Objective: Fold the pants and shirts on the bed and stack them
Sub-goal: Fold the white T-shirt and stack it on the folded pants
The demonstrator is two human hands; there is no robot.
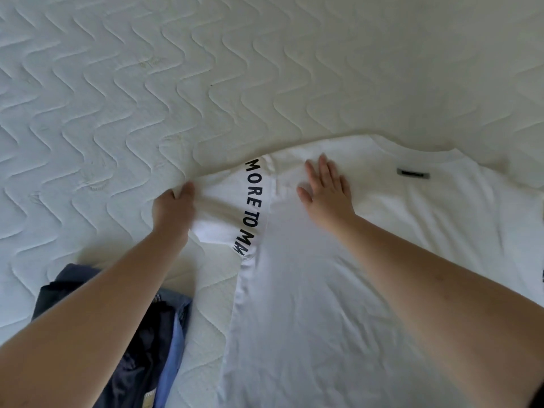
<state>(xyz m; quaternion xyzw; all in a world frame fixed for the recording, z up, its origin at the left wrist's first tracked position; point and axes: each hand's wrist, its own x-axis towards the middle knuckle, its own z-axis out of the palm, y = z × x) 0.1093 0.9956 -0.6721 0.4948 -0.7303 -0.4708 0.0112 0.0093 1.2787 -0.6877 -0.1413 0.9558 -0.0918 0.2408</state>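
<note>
A white T-shirt (338,290) lies spread flat on the bed, its collar and grey label (412,174) toward the far side. Its left sleeve (235,201) carries black lettering along the seam. My left hand (173,206) grips the outer edge of that sleeve, fingers curled into the cloth. Just right of the lettering, my right hand (326,189) lies flat on the shirt's shoulder area with fingers straight. A pile of dark navy and light blue clothes (147,334) sits at the lower left, partly hidden under my left forearm.
The white quilted mattress (147,83) with a wavy stitched pattern stretches across the far and left parts of the view. The shirt runs off the right and bottom edges of the frame.
</note>
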